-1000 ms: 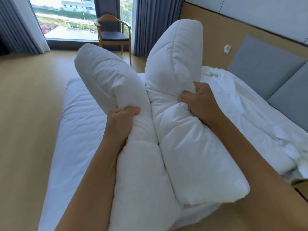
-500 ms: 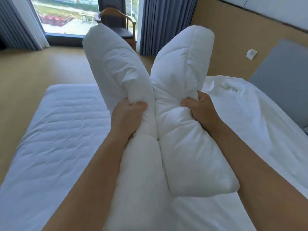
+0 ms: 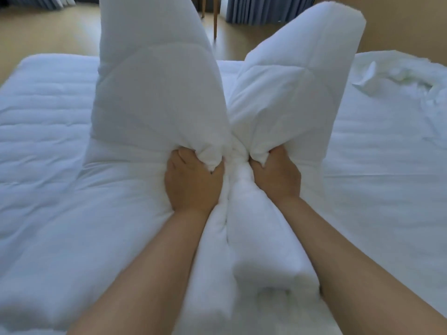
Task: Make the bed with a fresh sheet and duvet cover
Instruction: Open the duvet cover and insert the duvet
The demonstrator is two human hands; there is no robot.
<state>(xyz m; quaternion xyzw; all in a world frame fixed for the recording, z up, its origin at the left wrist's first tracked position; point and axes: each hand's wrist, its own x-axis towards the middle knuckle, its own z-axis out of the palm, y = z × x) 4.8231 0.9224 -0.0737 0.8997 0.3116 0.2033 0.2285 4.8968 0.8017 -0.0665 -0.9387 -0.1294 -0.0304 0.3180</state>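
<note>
A thick white quilted duvet (image 3: 159,97), folded into two long rolls, rises in front of me in a V over the bed (image 3: 48,141). My left hand (image 3: 193,182) grips a bunch of the left roll at its waist. My right hand (image 3: 275,175) grips the right roll the same way, close beside the left hand. The lower ends of the rolls lie between my forearms. A crumpled white sheet (image 3: 399,76) lies at the bed's far right.
The mattress pad spreads wide on both sides of the duvet. Beyond the bed is a tan floor (image 3: 48,32), blue curtains (image 3: 256,8) and a wooden chair leg (image 3: 214,22). A tan wall panel (image 3: 406,25) stands at the right.
Both hands have come closer together and lower over the bed, still gripping the duvet. My view has tipped downward, so the window and headboard are out of sight.
</note>
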